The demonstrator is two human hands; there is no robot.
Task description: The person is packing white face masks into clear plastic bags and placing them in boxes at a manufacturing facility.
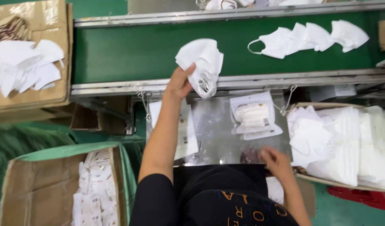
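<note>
Closest in, the right hand (275, 161) hovers low over the shiny metal desk (215, 134), blurred; its fingers look loosely curled, but whether its grip is wide, narrow or holding anything I cannot tell. Just ahead of it lies a clear packet (254, 119) with a folded white mask sealed inside. To its right a cardboard box (303, 178) holds a thick pile of white masks (343, 140).

Further out, the left hand (180, 81) is raised over the desk's far edge, its grip pinched on a small stack of masks (203, 62), thumb on top and fingers beneath one corner. The stack hangs partly over the green belt (125, 52). These masks look light, soft and floppy; held at a corner the layers fan and sag, so a pinch across the folded middle would likely keep them together better.

Beyond and to the right of that grip, more loose masks (309, 38) lie on the belt.
</note>
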